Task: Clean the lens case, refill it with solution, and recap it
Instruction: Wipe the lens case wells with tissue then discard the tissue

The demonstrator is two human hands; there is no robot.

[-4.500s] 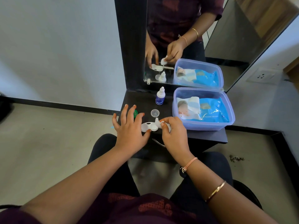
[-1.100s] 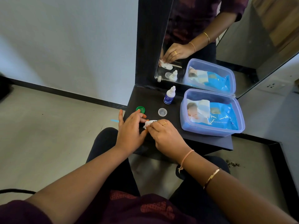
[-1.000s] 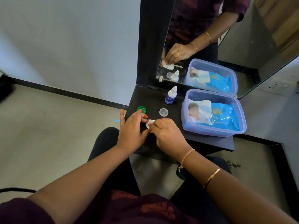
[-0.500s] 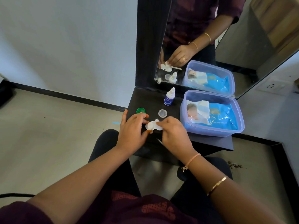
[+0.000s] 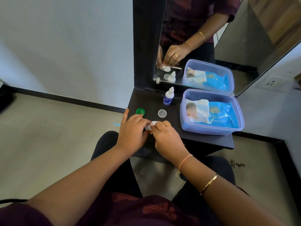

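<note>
Maroon patterned garment (image 5: 130,209) at frame bottom; both forearms reach forward over a black shelf (image 5: 203,141). Left hand (image 5: 132,132) grips a white plastic lens case (image 5: 148,127) above the shelf's front left part, fingers curled round its left end, one finger stretched out. Right hand (image 5: 166,137) pinches the case's right end with curled fingertips. Case mostly hidden between the hands. Beyond: round green screw cap (image 5: 140,111) and round clear plastic cap (image 5: 162,113), apart on the shelf, both off the case. Farther back: small white-and-blue solution bottle (image 5: 168,97), upright, near a translucent blue plastic box (image 5: 211,132) holding a blue wipes packet (image 5: 219,115). Mirror (image 5: 236,38) behind.
</note>
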